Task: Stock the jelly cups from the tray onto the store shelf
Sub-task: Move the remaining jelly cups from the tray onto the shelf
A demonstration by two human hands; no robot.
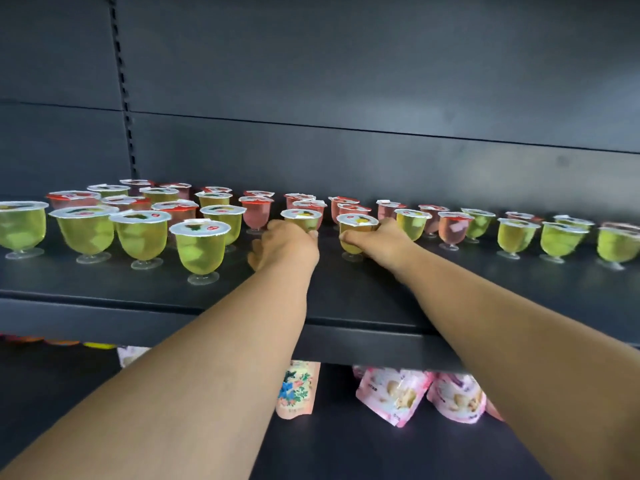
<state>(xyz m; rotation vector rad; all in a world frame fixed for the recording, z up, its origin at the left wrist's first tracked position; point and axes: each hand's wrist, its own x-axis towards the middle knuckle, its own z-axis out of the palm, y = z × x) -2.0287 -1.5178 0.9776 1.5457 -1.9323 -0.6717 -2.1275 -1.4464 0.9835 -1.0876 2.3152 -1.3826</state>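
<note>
Yellow-green and pink jelly cups (201, 245) with white lids on a dark grey shelf (104, 282); pink floral pouches (391, 396) below.

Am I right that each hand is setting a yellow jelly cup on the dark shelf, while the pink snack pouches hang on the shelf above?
Not quite: the head view shows the pink snack pouches below the dark shelf, not above. The left hand and right hand each grip a yellow jelly cup there.

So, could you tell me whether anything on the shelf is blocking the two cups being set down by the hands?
Nothing visible blocks them. The left hand and right hand each hold a yellow cup over bare shelf, with pink cups standing just behind.
</note>
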